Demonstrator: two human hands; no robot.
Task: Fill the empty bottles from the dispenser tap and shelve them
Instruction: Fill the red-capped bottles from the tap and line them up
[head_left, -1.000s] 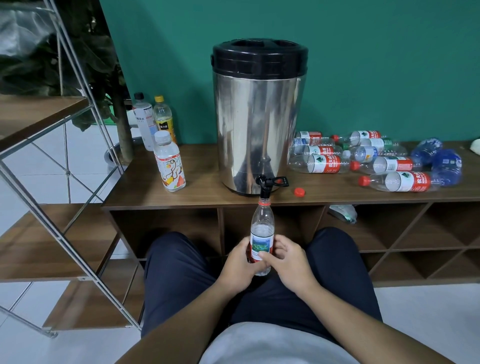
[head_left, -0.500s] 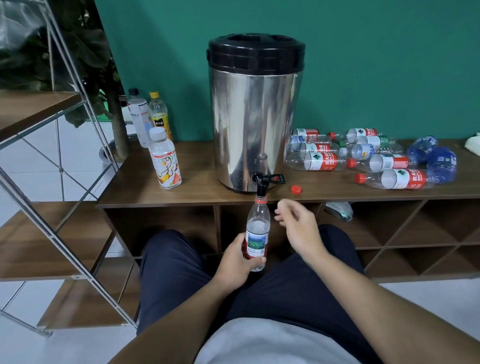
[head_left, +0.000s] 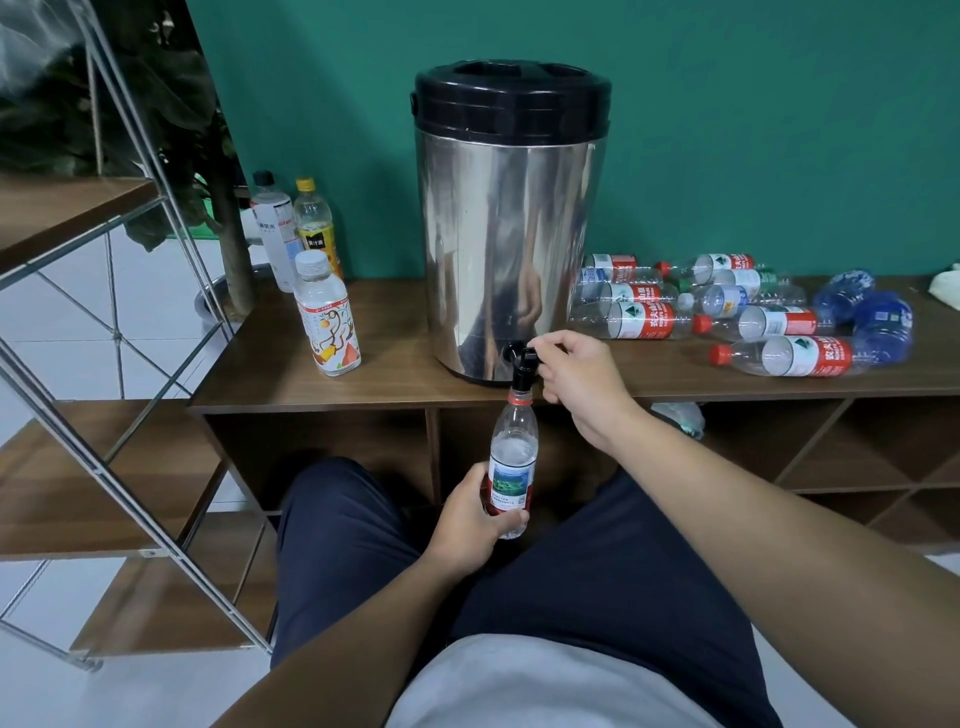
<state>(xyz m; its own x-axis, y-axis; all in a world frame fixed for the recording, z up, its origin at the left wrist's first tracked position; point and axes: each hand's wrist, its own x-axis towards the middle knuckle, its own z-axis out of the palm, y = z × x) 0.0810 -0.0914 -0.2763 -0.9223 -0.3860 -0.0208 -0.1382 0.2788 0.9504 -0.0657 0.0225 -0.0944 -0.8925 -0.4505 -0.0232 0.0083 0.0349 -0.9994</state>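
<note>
A steel dispenser (head_left: 511, 244) with a black lid stands on the low wooden cabinet (head_left: 405, 384). Its black tap (head_left: 522, 364) juts over the front edge. My left hand (head_left: 470, 525) grips a clear bottle (head_left: 513, 462) with a red and green label, held upright with its open neck right under the tap. My right hand (head_left: 576, 371) pinches the tap's lever. Several empty bottles (head_left: 727, 312) lie on their sides to the dispenser's right.
Three capped bottles (head_left: 306, 270) stand left of the dispenser. A metal-framed wooden shelf rack (head_left: 109, 467) rises at the left beside a potted plant (head_left: 156, 104). Open cubbies (head_left: 857, 441) run below the cabinet top. My knees fill the space underneath the bottle.
My right hand let go of the bottle, rose to the tap and took hold of its lever. My left hand kept the bottle under the spout.
</note>
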